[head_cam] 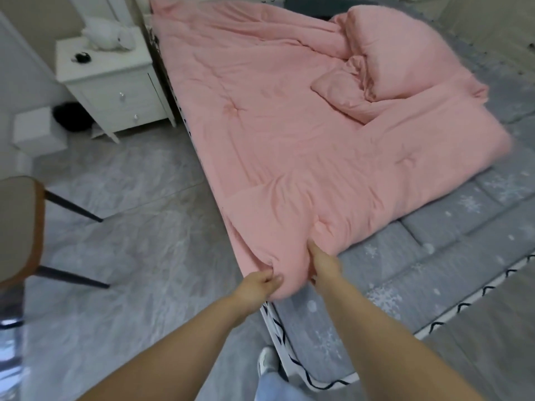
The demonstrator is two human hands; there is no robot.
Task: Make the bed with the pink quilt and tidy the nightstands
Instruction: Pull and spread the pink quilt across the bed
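Left hand (258, 285): fingers curled, pinching the pink quilt (289, 117) corner at 6 o'clock.
Right hand (324, 266): fingers bunching that same corner.
Quilt: on the grey bed (434, 256), rumpled toward 1 o'clock.
Nightstand (113, 82): 10 o'clock, holding a white plush toy (108, 34).
Writing: none readable.

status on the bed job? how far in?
Early. Done: the pink quilt lies roughly flat along the bed's left side. In hand: the left hand and right hand grip its near corner at the foot. Left: the far right part is bunched and folded back, leaving the grey sheet bare; the nightstand holds a white plush toy and a small dark object.
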